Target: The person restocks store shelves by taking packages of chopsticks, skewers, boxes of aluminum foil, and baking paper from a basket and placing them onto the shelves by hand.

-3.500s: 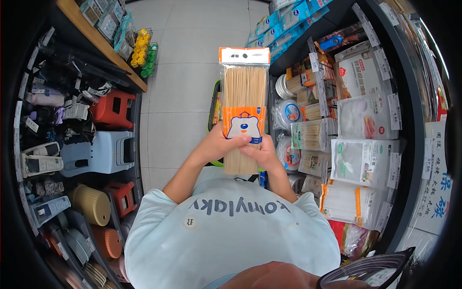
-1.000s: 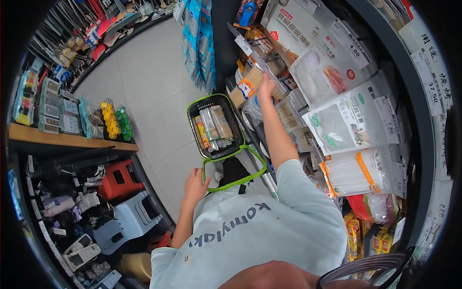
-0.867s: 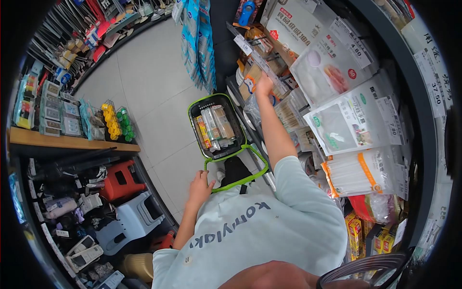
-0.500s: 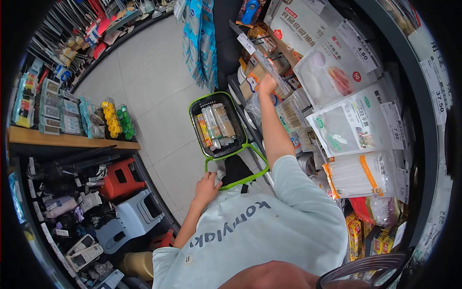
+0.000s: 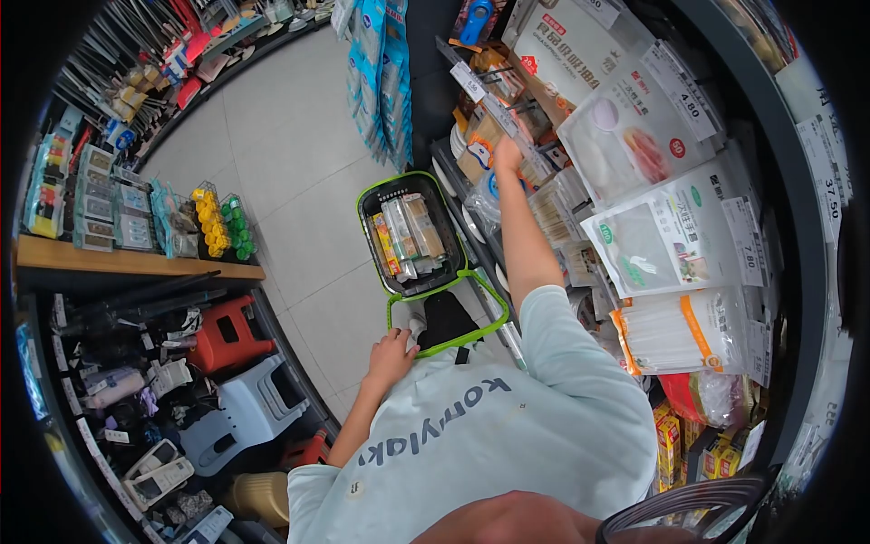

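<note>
My left hand is closed on the green handle of a black-and-green shopping basket. The basket stands in front of me, with several packaged goods inside, some in clear wrap and one yellow and red. My right arm stretches forward to the shelf on the right. There my right hand reaches in beside a price-label rail, next to a light-brown packet with an orange and blue print. Its fingertips are partly hidden, so I cannot make out whether they grip anything.
Bags of disposable gloves and a pack of white sticks hang on my right. Blue packets hang ahead. Along the left shelf are a red stool and a grey-blue stool. Grey floor tiles lie between.
My right hand and forearm have shifted slightly to the right at the shelf. The printed packet's orange and blue part shows more. My left hand and the basket stay nearly where they were.
</note>
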